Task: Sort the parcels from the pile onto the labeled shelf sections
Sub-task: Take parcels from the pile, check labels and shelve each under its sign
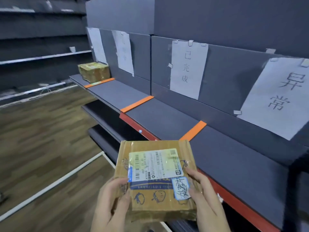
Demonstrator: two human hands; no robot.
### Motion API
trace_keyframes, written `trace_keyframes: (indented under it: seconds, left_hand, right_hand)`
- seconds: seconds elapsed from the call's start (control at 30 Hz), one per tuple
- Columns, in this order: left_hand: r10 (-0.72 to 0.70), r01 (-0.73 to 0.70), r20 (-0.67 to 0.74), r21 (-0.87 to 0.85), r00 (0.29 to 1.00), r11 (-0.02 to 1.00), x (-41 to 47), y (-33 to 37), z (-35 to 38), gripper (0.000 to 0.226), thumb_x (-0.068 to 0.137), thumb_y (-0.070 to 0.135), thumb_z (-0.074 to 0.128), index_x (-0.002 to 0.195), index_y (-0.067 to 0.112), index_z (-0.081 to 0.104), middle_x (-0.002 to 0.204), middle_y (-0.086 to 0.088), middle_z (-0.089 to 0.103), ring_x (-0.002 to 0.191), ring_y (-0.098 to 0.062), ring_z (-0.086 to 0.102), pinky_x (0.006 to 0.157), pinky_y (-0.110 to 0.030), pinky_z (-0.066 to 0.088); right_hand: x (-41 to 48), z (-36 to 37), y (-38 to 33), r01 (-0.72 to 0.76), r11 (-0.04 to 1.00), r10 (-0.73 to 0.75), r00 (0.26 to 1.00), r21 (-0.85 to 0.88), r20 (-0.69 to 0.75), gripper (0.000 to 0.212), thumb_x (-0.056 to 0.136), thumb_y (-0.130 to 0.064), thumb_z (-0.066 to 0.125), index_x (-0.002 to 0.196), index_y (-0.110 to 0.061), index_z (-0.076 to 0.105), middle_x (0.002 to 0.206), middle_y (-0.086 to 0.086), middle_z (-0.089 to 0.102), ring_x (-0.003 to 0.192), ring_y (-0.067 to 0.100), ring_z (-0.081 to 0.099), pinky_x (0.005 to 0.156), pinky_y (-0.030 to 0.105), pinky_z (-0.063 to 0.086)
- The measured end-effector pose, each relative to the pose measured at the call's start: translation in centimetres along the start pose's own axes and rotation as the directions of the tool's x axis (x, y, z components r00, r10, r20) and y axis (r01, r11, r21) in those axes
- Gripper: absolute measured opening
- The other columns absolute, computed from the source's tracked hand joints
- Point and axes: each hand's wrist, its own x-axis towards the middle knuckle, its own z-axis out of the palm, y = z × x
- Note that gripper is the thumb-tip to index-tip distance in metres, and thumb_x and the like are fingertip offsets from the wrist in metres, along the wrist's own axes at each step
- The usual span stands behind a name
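Observation:
A flat brown cardboard parcel with a white shipping label and a small handwritten sticker is held low in the middle of the view. My left hand grips its near left edge, thumb on top. My right hand grips its near right edge. The parcel hovers in front of the grey shelf, just off its red front lip. Orange tape strips split the shelf into sections. Paper labels with handwritten characters hang on the back panel. A second taped parcel sits in the far left section.
A wooden floor with a white line lies to the left. Lower grey shelves jut out beneath the labelled one. More dark shelving runs along the left wall.

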Motion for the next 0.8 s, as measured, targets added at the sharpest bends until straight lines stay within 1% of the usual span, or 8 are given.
trace_keyframes:
  seconds: [0.1,0.27,0.4,0.47,0.53,0.6,0.7,0.8]
  left_hand:
    - [0.015,-0.011,-0.068,0.054,0.998,0.998,4.2,-1.3,-0.3,0.035,0.066,0.025,0.062,0.098,0.039,0.066,0.112,-0.001,0.066,0.104,-0.02,0.061,0.081,-0.028,0.047]
    - [0.006,0.002,-0.138,0.053,0.99,0.999,11.5,-2.5,-0.1,0.031,0.072,0.023,0.066,0.101,0.034,0.066,0.112,-0.005,0.067,0.101,-0.02,0.064,0.079,-0.024,0.051]
    - [-0.021,0.029,-0.191,0.041,0.981,0.999,16.7,-2.9,-0.9,0.036,0.083,-0.004,0.066,0.091,0.031,0.068,0.108,-0.008,0.067,0.086,-0.012,0.064,0.067,-0.007,0.048]
    - [-0.032,0.039,-0.222,0.026,0.975,0.999,19.0,-3.1,-1.3,0.028,0.081,0.007,0.072,0.093,0.032,0.068,0.109,-0.008,0.067,0.085,-0.011,0.064,0.066,-0.005,0.046]
    - [-0.056,0.064,-0.256,0.025,0.965,0.998,21.2,-3.6,-2.0,0.027,0.072,0.023,0.066,0.096,0.035,0.067,0.11,-0.006,0.067,0.087,-0.012,0.063,0.068,-0.004,0.046]
    - [-0.073,0.082,-0.281,0.021,0.957,0.996,23.5,-4.2,-3.0,0.031,0.067,0.026,0.06,0.096,0.038,0.067,0.112,-0.005,0.066,0.091,-0.012,0.063,0.071,-0.006,0.047]
    - [-0.075,0.084,-0.284,0.021,0.956,0.996,27.7,-5.7,-5.0,0.033,0.066,0.028,0.062,0.098,0.039,0.067,0.114,-0.002,0.065,0.098,-0.014,0.064,0.083,-0.021,0.049]
    - [-0.06,0.074,-0.268,0.041,0.962,0.996,32.9,-7.5,-7.5,0.035,0.064,0.042,0.062,0.099,0.041,0.065,0.114,0.002,0.064,0.101,-0.009,0.063,0.086,-0.028,0.047]
  right_hand:
    - [4.9,2.5,0.4,0.012,0.999,-0.01,0.999,-0.035,0.036,0.045,0.075,-0.027,0.047,0.111,-0.052,0.06,0.125,-0.025,0.06,0.129,0.0,0.046,0.111,0.038,0.035]
    - [13.2,5.9,0.4,0.005,1.0,-0.005,0.995,0.003,0.104,0.037,0.087,-0.028,0.048,0.109,-0.055,0.059,0.123,-0.026,0.061,0.117,-0.008,0.053,0.103,0.032,0.042]
    - [18.7,9.0,-0.2,-0.011,1.0,0.014,0.984,-0.015,0.176,0.041,0.08,-0.031,0.044,0.111,-0.055,0.057,0.124,-0.027,0.059,0.117,-0.007,0.053,0.101,0.029,0.042]
    - [21.0,10.8,-0.4,0.001,1.0,0.003,0.978,-0.018,0.209,0.041,0.08,-0.029,0.045,0.11,-0.054,0.058,0.123,-0.027,0.06,0.117,-0.005,0.054,0.099,0.029,0.042]
    - [23.4,12.7,-0.6,-0.008,1.0,0.012,0.972,-0.019,0.237,0.037,0.089,-0.023,0.047,0.108,-0.053,0.059,0.121,-0.025,0.062,0.116,-0.003,0.056,0.097,0.027,0.044]
    - [25.4,14.9,-0.8,-0.023,1.0,0.024,0.966,-0.009,0.256,0.038,0.092,-0.019,0.049,0.105,-0.053,0.06,0.119,-0.026,0.063,0.113,-0.004,0.057,0.09,0.017,0.044]
    - [28.4,18.5,-1.0,-0.045,0.999,0.045,0.967,-0.005,0.25,0.036,0.082,-0.025,0.049,0.104,-0.05,0.063,0.116,-0.028,0.063,0.109,-0.01,0.056,0.079,0.006,0.042]
    - [32.0,23.2,-0.8,-0.066,0.998,0.061,0.971,0.013,0.233,0.034,0.09,-0.016,0.052,0.102,-0.045,0.067,0.114,-0.025,0.065,0.106,-0.009,0.058,0.078,0.009,0.044]
